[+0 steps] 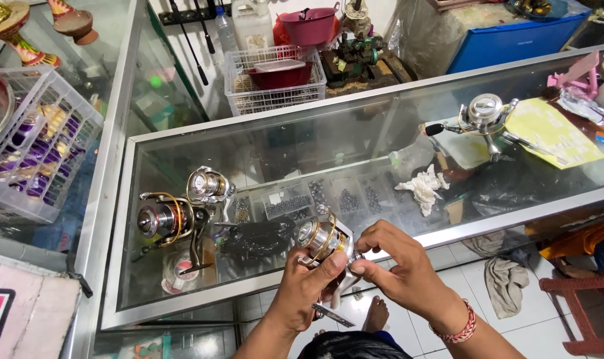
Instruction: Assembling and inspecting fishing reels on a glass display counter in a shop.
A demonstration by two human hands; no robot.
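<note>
Head view, lower centre of the frame: left hand (306,284) wrapped around a silver and gold metal spinning reel (323,240), fingers closed on its body. Right hand (396,266) just beside, thumb and fingertips pinched on the reel's right end. Below and behind, a glass-topped display counter with aluminium frame (249,123). At centre left on the glass, two more silver spinning reels (182,211). At upper right, another silver reel (483,118) beside a yellow paper sheet (553,133); a crumpled white tissue (423,187) near centre right.
</note>
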